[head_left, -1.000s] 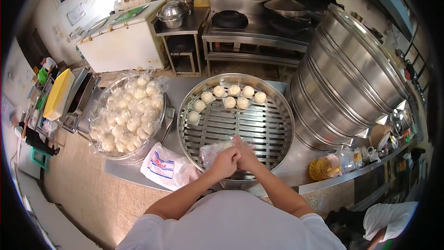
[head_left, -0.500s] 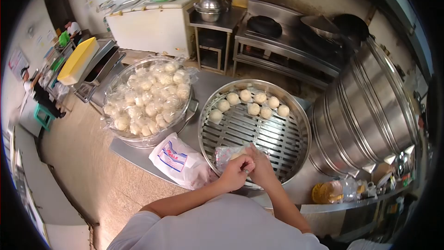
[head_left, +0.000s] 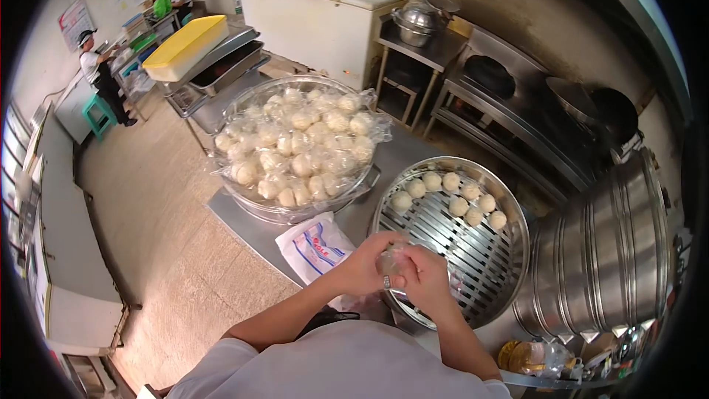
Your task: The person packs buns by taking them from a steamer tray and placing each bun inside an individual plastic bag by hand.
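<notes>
My left hand point(head_left: 367, 264) and my right hand point(head_left: 428, 278) meet over the near left rim of a round metal steamer tray point(head_left: 521, 273) with a slotted base. Between them is a small, crumpled clear plastic bag point(head_left: 390, 257), with the fingers of both hands closed on it. What the bag holds is hidden by my fingers. Several round white buns point(head_left: 459, 207) sit along the far side of the tray. Just left of my hands lies a white printed bag point(head_left: 316, 246).
Left of the tray, a large metal pot point(head_left: 279, 214) is heaped with plastic-wrapped buns point(head_left: 301, 140). Stacked steamer tiers point(head_left: 598, 251) rise at the right, beside an oil bottle point(head_left: 526, 357). A yellow-lidded container point(head_left: 185, 46) and a person point(head_left: 100, 74) are farther left.
The view has swung left, so the scene sits farther right. My hands have drawn the plastic bag up and over the tray's left rim, and my left hand now cups it.
</notes>
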Motion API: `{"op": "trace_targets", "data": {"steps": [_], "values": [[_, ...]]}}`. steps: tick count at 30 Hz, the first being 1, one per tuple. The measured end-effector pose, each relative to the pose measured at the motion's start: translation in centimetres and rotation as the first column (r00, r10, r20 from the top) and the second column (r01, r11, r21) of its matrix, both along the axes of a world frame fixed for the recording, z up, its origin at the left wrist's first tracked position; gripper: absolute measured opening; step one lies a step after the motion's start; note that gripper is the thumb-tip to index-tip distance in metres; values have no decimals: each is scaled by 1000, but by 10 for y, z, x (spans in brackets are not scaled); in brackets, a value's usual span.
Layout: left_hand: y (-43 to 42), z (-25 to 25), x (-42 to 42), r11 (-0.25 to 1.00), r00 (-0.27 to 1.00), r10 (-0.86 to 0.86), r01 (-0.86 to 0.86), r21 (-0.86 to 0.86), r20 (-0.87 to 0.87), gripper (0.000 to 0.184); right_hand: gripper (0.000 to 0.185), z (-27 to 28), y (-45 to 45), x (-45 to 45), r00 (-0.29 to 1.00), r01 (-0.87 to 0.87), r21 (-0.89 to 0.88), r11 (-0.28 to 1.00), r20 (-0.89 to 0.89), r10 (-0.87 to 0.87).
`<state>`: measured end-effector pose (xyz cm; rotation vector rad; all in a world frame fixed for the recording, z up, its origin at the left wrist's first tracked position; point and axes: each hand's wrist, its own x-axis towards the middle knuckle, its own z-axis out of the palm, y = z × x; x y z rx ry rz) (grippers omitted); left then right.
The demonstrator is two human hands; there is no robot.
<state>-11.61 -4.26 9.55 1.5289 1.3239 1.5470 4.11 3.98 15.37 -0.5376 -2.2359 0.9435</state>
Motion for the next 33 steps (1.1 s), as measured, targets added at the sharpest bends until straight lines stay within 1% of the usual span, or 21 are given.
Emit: {"op": "trace_targets", "data": {"steps": [2, 3, 6, 7, 9, 10, 11, 13, 14, 16, 17, 19, 22, 23, 24, 25, 26, 27, 28, 30, 33], "values": [[-17, -18, -14, 971, 989, -70, 98, -218, 133, 62, 8, 5, -10, -31, 995, -101, -138, 985, -31, 98], [-25, -18, -23, 969, 994, -42, 65, -238, 100, 55, 8, 6, -11, -47, 984, -180, -70, 981, -25, 179], [-48, -12, -52, 895, 991, 115, -71, -441, 73, 47, 12, 10, -21, -90, 955, -293, 0, 956, -36, 293], [-52, -18, -67, 903, 980, 181, -132, -408, 82, 40, 13, 23, -27, -101, 952, -301, 19, 953, -57, 302], [-57, -28, -106, 914, 922, 380, -363, -184, 69, 41, 12, 39, -34, -121, 944, -280, 59, 958, -166, 286], [-57, -34, -131, 865, 862, 497, -483, -135, 98, 42, 12, 44, -37, -128, 936, -263, 79, 962, -220, 274], [-56, -35, -155, 800, 789, 600, -593, -90, 132, 43, 11, 47, -37, -130, 946, -247, 65, 967, -202, 255], [-54, -8, -189, 669, 627, 727, -739, -81, 280, 36, 13, 38, -33, -130, 956, -243, 7, 970, -166, 241], [-48, -11, -211, 629, 607, 752, -778, -6, 257, 34, 14, 31, -31, -129, 962, -238, -22, 971, -147, 232], [-36, -42, -254, 543, 561, 798, -828, 144, 220, 31, 14, 18, -31, -123, 973, -215, -57, 975, -97, 209], [-33, -59, -267, 493, 506, 854, -862, 122, 124, 30, 13, 12, -30, -118, 978, -201, -74, 977, -73, 196], [-29, -79, -285, 393, 386, 919, -914, 100, -81, 27, 13, 0, -28, -103, 991, -136, -105, 985, -31, 134], [-33, -87, -290, 381, 381, 923, -924, -17, -50, 31, 13, -21, -11, -69, 1000, 31, -94, 995, 5, -31], [-37, -85, -289, 350, 355, 922, -935, -58, -157, 34, 13, -22, -3, -53, 989, 136, -141, 981, 70, -127], [-37, -78, -288, 325, 337, 905, -941, -90, -261, 37, 14, -32, 12, -33, 974, 211, -116, 971, 109, -199], [-39, -99, -300, 342, 324, 904, -940, 17, -278, 35, 14, -37, 26, -10, 943, 311, -57, 949, 143, -301], [-41, -123, -310, 357, 311, 906, -926, 125, -287, 34, 15, -53, 43, 19, 894, 421, -43, 906, 191, -406], [-46, -113, -305, 356, 301, 885, -929, 100, -354, 34, 15, -58, 55, 43, 845, 512, 0, 859, 179, -503], [-53, -96, -302, 348, 283, 861, -934, 84, -422, 33, 18, -64, 64, 70, 784, 591, -5, 806, 236, -574], [-64, -104, -305, 343, 339, 939, -937, 73, -59, 35, 26, -91, 80, 121, 652, 715, -2, 699, 362, -666], [-61, -64, -251, 353, 287, 873, -930, 105, -394, 40, 27, -119, 77, 163, 534, 768, 52, 638, 498, -683]]}}
